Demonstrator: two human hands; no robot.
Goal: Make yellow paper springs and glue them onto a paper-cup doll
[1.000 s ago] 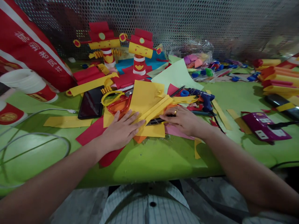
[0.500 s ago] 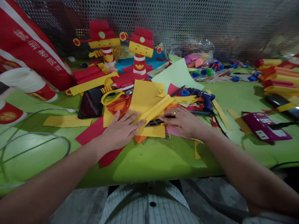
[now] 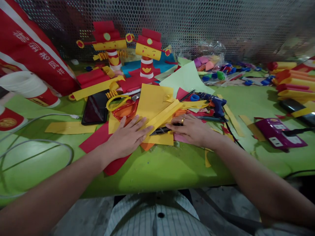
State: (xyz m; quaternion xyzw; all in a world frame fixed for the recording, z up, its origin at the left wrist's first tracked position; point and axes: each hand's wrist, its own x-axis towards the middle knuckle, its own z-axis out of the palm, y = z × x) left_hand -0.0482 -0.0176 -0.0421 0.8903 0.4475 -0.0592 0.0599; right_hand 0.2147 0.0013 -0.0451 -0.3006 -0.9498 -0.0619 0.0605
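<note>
One folded yellow strip (image 3: 166, 114) lies partly under the left fingers (image 3: 140, 124).

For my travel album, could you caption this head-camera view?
Left hand flat on folded yellow paper, right hand holding a dark tool, two paper figures standing behind.

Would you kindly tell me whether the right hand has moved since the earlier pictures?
Yes, slightly: the right hand has shifted left, away from the purple power strip, and a touch lower in view.
</note>
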